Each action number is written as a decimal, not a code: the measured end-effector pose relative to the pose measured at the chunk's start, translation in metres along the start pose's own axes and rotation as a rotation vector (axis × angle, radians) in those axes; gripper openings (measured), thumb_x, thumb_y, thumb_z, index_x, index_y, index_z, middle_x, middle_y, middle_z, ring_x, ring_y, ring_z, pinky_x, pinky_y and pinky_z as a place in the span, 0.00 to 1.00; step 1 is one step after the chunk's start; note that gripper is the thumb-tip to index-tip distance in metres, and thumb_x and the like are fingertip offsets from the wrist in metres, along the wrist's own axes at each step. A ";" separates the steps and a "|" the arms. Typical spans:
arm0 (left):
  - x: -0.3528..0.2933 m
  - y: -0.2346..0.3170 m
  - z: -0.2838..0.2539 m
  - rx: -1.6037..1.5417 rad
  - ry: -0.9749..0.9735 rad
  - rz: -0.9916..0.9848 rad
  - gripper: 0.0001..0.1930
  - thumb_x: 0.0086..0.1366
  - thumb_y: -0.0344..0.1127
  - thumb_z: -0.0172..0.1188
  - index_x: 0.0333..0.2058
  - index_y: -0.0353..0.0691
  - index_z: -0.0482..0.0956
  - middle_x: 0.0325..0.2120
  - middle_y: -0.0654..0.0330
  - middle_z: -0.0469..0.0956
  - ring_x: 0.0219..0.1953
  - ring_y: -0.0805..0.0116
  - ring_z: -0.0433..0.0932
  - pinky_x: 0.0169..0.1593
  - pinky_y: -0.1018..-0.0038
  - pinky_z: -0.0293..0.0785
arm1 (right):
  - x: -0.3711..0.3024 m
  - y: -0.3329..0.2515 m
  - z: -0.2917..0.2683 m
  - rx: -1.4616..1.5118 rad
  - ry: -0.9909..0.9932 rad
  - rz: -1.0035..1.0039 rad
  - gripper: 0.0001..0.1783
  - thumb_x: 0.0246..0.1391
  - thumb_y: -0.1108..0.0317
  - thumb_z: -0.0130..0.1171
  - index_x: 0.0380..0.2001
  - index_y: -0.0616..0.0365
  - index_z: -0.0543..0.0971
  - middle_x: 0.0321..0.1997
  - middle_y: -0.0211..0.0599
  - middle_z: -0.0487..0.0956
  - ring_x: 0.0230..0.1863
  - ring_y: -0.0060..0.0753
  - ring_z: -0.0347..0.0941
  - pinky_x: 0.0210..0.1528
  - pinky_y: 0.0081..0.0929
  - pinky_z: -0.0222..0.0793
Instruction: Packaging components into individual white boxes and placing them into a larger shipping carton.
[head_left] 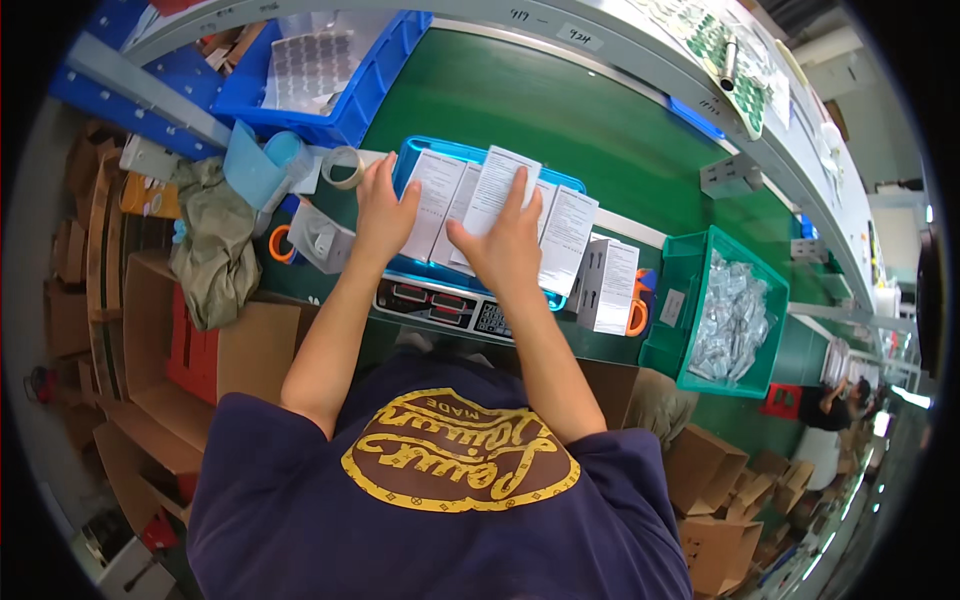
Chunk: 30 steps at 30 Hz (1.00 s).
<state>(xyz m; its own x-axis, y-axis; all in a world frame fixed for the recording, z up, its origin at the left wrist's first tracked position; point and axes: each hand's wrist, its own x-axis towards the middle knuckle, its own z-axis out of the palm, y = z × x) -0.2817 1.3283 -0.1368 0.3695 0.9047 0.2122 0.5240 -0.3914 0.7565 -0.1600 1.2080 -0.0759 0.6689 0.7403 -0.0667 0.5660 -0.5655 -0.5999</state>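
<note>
Several white printed boxes (428, 205) lie side by side in a blue tray (418, 150). The tray sits on a weighing scale (436, 305) with a display and keypad. My right hand (503, 248) grips one white box (497, 187) that lies on top of the others, its thumb at the left side and its fingers over the right part. At the tray's left side, my left hand (383, 215) is open, fingers stretched out, its thumb by the leftmost box.
To the right stand more white boxes (607, 285), orange-handled scissors (637, 316) and a green bin (655, 350) of clear plastic bags. Leftward are a tape roll (343, 168), an open small box (320, 240) and a blue crate (385, 85). A shelf (480, 18) spans the back.
</note>
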 end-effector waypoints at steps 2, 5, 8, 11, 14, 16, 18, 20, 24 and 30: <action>0.001 0.003 -0.010 -0.112 -0.085 -0.046 0.28 0.65 0.43 0.58 0.59 0.32 0.65 0.58 0.44 0.64 0.60 0.48 0.63 0.64 0.61 0.58 | 0.006 0.008 0.000 0.163 -0.013 -0.079 0.62 0.39 0.61 0.73 0.69 0.67 0.43 0.66 0.66 0.58 0.65 0.56 0.61 0.64 0.39 0.61; -0.024 0.020 -0.026 -0.667 -0.437 -0.196 0.33 0.66 0.46 0.59 0.62 0.32 0.59 0.57 0.49 0.65 0.61 0.57 0.65 0.64 0.65 0.59 | -0.010 0.007 0.000 0.379 -0.017 -0.263 0.61 0.37 0.68 0.70 0.69 0.68 0.42 0.68 0.65 0.54 0.69 0.57 0.55 0.68 0.39 0.54; -0.034 0.021 -0.034 -0.888 -0.486 -0.086 0.38 0.65 0.42 0.62 0.65 0.34 0.52 0.56 0.52 0.68 0.58 0.64 0.68 0.61 0.67 0.64 | -0.035 -0.024 0.002 0.311 -0.055 -0.465 0.58 0.43 0.73 0.67 0.70 0.63 0.41 0.72 0.59 0.52 0.74 0.51 0.46 0.72 0.39 0.47; -0.018 0.009 -0.051 -1.111 -0.375 -0.454 0.41 0.61 0.37 0.66 0.66 0.37 0.51 0.54 0.52 0.70 0.57 0.64 0.70 0.59 0.68 0.66 | -0.022 -0.021 0.001 0.989 -0.456 -0.225 0.47 0.54 0.77 0.58 0.72 0.50 0.45 0.73 0.48 0.52 0.75 0.43 0.46 0.72 0.43 0.46; -0.008 0.005 -0.060 -0.920 -0.188 -0.265 0.40 0.61 0.39 0.66 0.65 0.36 0.53 0.54 0.51 0.69 0.56 0.63 0.70 0.59 0.67 0.66 | 0.000 0.027 -0.005 0.416 -0.147 -0.270 0.38 0.57 0.69 0.58 0.68 0.55 0.55 0.71 0.53 0.57 0.72 0.45 0.51 0.70 0.43 0.50; 0.016 -0.025 -0.049 -0.643 -0.120 -0.294 0.40 0.62 0.45 0.65 0.65 0.34 0.55 0.55 0.47 0.66 0.56 0.58 0.70 0.60 0.66 0.65 | 0.005 0.075 -0.003 0.096 0.128 -0.062 0.40 0.54 0.63 0.62 0.66 0.62 0.57 0.67 0.59 0.61 0.70 0.51 0.55 0.68 0.44 0.53; 0.045 -0.037 -0.062 -0.315 -0.253 -0.328 0.42 0.62 0.54 0.62 0.65 0.33 0.55 0.55 0.42 0.63 0.57 0.49 0.69 0.61 0.64 0.65 | 0.004 0.101 -0.004 -0.081 0.215 0.069 0.43 0.52 0.61 0.65 0.66 0.65 0.56 0.65 0.61 0.62 0.68 0.54 0.57 0.67 0.45 0.54; 0.070 -0.073 -0.057 -0.189 -0.311 -0.307 0.43 0.62 0.55 0.61 0.65 0.33 0.54 0.55 0.40 0.63 0.55 0.47 0.70 0.59 0.63 0.67 | 0.005 0.109 -0.006 -0.177 0.277 0.013 0.49 0.47 0.59 0.69 0.65 0.70 0.56 0.64 0.63 0.63 0.66 0.58 0.59 0.66 0.45 0.55; 0.072 -0.072 -0.040 -0.207 -0.556 -0.213 0.40 0.62 0.53 0.61 0.64 0.35 0.57 0.55 0.40 0.66 0.56 0.50 0.71 0.60 0.64 0.66 | 0.011 0.138 -0.007 0.324 0.137 0.347 0.48 0.48 0.57 0.70 0.64 0.69 0.57 0.56 0.56 0.72 0.55 0.48 0.72 0.56 0.34 0.68; 0.064 -0.053 -0.038 0.040 -0.604 -0.181 0.37 0.64 0.58 0.55 0.63 0.36 0.61 0.51 0.44 0.75 0.53 0.51 0.76 0.57 0.62 0.69 | 0.016 0.170 0.000 0.456 0.026 0.292 0.35 0.53 0.48 0.64 0.55 0.64 0.71 0.46 0.51 0.79 0.50 0.44 0.76 0.52 0.35 0.70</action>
<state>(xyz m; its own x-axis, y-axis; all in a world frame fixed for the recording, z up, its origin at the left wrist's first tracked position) -0.3149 1.4131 -0.1394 0.6342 0.7073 -0.3124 0.6428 -0.2577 0.7214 -0.0527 1.1236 -0.1789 0.7820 0.5636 -0.2661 0.0921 -0.5268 -0.8450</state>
